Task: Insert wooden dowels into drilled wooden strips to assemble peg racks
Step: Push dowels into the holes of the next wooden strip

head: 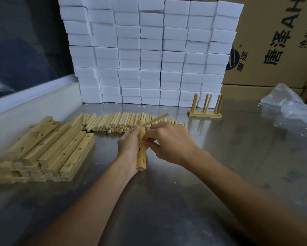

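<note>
Left hand (128,148) gripping strip (141,153), right hand (168,142) w/ dowel (156,119)

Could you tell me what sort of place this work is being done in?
Probably a small workshop or packing room. Loose dowels and drilled wooden strips lie in bulk on a metal table, with a wall of white foam blocks and printed cardboard cartons stacked behind.

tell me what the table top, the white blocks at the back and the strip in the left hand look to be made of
Table top: looks like brushed metal, likely stainless steel; dull grey sheen with blurred reflections.
White blocks: probably foam; matte, with crumbs shed at the base.
Strip: pale unfinished wood, drilled holes, no gloss.
</note>
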A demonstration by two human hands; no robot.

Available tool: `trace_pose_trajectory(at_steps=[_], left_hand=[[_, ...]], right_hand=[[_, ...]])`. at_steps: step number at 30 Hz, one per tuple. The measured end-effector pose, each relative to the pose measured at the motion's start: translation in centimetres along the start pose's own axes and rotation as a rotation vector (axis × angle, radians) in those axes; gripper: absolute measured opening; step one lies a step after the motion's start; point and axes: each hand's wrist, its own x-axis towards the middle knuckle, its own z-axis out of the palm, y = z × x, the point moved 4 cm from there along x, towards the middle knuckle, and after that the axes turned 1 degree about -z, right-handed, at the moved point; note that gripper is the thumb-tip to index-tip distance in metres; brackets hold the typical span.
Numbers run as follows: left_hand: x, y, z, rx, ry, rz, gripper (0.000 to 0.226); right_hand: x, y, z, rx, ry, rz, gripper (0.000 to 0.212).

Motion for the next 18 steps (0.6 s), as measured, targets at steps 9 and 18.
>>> trace_pose_trajectory(at_steps=[9,18], left_hand=[[0.1,0.0,0.0,0.036,0.029,0.036,0.024],[0.2,0.0,-0.2,0.006,0.030,0.030,0.023]], right_hand=[[0.8,-0.1,0.0,-0.074,-0.090,-0.111,0.009],[2.0,-0.2,0.2,-0.045,-0.132,-0.069,0.012]])
